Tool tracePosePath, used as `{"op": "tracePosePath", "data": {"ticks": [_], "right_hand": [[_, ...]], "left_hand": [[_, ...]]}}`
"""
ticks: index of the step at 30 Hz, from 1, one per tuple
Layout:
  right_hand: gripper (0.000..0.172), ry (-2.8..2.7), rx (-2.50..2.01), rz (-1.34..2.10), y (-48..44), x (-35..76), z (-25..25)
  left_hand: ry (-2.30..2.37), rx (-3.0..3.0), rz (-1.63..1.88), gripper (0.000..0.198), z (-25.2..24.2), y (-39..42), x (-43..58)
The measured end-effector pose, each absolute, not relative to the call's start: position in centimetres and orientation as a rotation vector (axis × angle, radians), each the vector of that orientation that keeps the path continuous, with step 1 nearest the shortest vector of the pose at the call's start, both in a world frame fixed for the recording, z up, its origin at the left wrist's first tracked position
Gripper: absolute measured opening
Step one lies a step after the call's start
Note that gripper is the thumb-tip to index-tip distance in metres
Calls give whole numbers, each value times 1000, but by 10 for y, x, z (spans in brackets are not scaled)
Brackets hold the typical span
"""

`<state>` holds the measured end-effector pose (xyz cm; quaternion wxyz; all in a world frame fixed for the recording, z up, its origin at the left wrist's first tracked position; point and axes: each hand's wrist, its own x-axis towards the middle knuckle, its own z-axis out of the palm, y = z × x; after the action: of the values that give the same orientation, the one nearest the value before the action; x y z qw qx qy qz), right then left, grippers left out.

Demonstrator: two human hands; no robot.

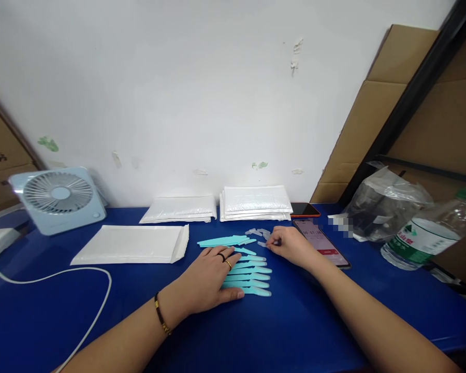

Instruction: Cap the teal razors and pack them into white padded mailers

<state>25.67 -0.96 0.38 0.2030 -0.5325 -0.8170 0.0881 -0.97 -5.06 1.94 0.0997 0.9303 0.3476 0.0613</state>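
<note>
Fingers (217, 255) of left hand (207, 280) spread flat on teal razors (253, 270); right hand (292, 246) pinches clear cap (262, 244) (just beyond row).

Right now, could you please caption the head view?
Left hand rests on teal razors while right hand pinches a clear cap.

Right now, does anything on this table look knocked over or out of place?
The water bottle at the right edge lies tipped over, not standing. The rest looks orderly: teal tools lie in a row under the left hand, and white envelopes sit stacked by the wall.
</note>
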Motion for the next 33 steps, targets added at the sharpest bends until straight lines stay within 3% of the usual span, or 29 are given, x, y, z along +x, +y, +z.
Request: {"op": "tracePosePath", "data": {"ticks": [4,25,33], "right_hand": [[8,-2279,-1478,474,-17,255,9],[12,-2227,-1408,623,-22,239,6],[13,-2128,-1568,191,-9,270,13]], "left_hand": [[1022,2740,189,73,19,-54,-8],[950,2728,206,78,20,-62,0],[1080,2739,271,61,17,-44,-11]]}}
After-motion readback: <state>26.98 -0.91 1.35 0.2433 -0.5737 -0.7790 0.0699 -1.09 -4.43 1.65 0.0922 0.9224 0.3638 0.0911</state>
